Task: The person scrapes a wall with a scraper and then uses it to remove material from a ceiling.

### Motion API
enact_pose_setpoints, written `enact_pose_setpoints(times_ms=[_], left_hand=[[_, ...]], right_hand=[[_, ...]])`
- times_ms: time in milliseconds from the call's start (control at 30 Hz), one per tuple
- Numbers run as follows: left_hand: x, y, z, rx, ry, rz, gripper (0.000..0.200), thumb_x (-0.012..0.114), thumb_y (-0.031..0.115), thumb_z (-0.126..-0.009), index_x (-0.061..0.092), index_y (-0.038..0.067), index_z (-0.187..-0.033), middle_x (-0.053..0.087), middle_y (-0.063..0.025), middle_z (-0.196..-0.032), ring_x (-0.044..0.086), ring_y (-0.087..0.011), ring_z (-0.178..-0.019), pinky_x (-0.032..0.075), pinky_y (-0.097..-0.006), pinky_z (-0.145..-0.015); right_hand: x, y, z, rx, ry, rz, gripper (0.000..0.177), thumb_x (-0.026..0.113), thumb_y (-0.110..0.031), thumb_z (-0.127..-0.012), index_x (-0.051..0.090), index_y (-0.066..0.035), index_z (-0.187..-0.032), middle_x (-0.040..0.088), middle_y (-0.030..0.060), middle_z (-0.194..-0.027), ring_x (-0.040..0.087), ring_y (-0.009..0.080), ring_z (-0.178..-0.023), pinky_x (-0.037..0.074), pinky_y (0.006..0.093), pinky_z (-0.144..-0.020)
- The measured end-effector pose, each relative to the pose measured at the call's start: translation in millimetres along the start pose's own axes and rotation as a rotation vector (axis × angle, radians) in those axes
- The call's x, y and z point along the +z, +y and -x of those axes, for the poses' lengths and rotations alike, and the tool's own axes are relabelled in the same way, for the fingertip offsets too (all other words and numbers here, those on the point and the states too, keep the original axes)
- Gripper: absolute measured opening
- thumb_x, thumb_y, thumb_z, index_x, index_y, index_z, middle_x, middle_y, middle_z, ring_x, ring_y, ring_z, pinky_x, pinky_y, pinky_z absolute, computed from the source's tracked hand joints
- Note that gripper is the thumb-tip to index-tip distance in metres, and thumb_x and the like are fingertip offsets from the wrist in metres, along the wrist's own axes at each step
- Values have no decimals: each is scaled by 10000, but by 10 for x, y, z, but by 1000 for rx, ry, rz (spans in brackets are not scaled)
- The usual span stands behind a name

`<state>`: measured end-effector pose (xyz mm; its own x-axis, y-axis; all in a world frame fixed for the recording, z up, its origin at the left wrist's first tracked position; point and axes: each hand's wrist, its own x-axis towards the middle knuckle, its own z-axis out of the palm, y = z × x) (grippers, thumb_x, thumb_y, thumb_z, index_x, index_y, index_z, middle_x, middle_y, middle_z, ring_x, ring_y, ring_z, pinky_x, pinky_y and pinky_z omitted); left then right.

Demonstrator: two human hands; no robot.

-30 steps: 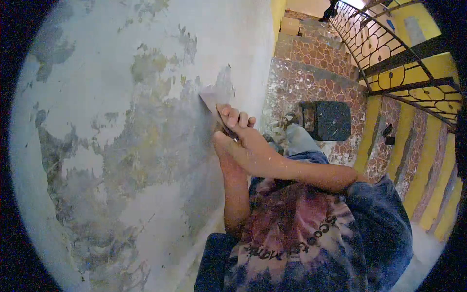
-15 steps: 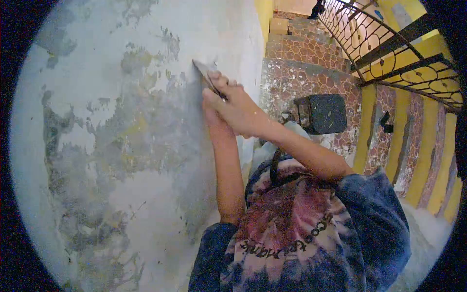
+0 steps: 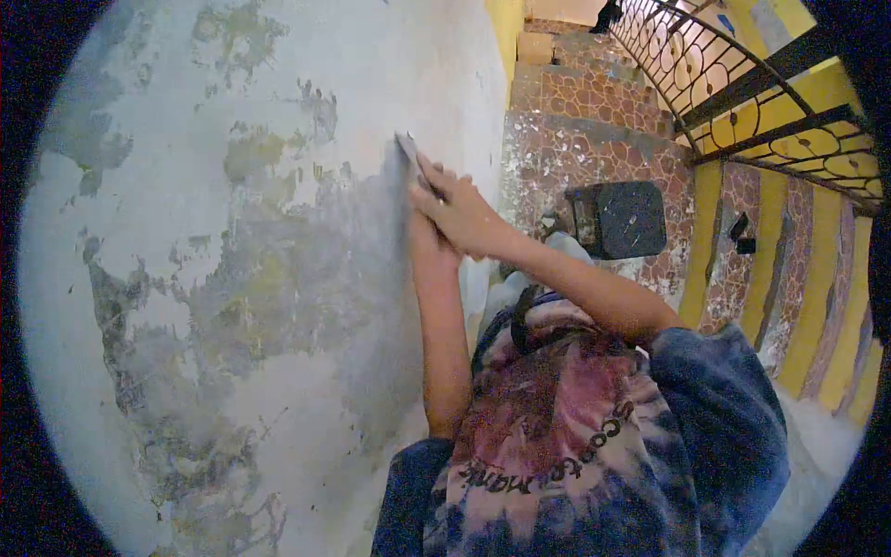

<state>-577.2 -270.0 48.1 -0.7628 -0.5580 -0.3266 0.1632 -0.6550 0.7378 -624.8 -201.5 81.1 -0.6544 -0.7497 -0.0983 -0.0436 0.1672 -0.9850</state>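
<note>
A thin metal scraper [image 3: 406,147] meets the patchy white and grey wall [image 3: 297,390], its blade pointing up and left. My right hand [image 3: 469,218] wraps round it from the right, fingers bent. Close beneath lies my left hand [image 3: 430,239], pressed against the right one and also closed around the scraper's lower part. The overlapping hands hide the handle and most of the left fingers. Around the blade the wall shows smooth pale coating, with rough grey and yellowish patches to the left.
A dark stool [image 3: 631,219] stands on the speckled, red-patterned floor to the right. Steps [image 3: 594,93] rise at the top, with a cardboard box [image 3: 535,47] on them. A black metal railing [image 3: 742,93] and yellow-edged steps [image 3: 724,269] are on the right.
Both hands and the scraper have shifted slightly right and down across the wall. The blade looks narrower, turned more edge-on. The view has shifted a little.
</note>
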Motion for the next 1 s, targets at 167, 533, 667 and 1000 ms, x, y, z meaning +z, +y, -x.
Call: enact_pose_setpoints(times_ms=[167,533,667,1000], left_hand=[[175,50,-201,-74,82,105,356,406,315,-959,490,58,-1190,553,-81,-1072,544,-242,-1045,464,-367,-890],[465,147,-439,-102,175,2,367,402,323,-960,498,41,-1174,561,-79,-1053,553,-217,-1019,469,-344,-875],[444,87,-333,-118,241,-24,372,401,326,-961,500,34,-1168,563,-78,-1046,557,-207,-1009,471,-336,-870],[211,-349,581,26,190,-337,496,368,441,-939,467,31,-1199,561,-129,-1078,548,-267,-999,451,-385,-889]], right_hand=[[-5,429,-173,-276,91,90,570,448,-360,-920,322,-51,-1383,537,245,-1130,540,191,-474,428,281,-378],[-92,387,-298,-117,20,82,599,441,-417,-923,335,-37,-1373,588,229,-1048,607,273,-786,485,390,-720],[-259,119,-532,148,-54,-199,621,438,-441,-919,332,-28,-1370,595,231,-978,612,267,-727,504,380,-679],[-419,-122,509,5,-180,-25,522,400,-343,-941,281,-177,-1421,563,227,-1078,556,320,-936,429,385,-848]])
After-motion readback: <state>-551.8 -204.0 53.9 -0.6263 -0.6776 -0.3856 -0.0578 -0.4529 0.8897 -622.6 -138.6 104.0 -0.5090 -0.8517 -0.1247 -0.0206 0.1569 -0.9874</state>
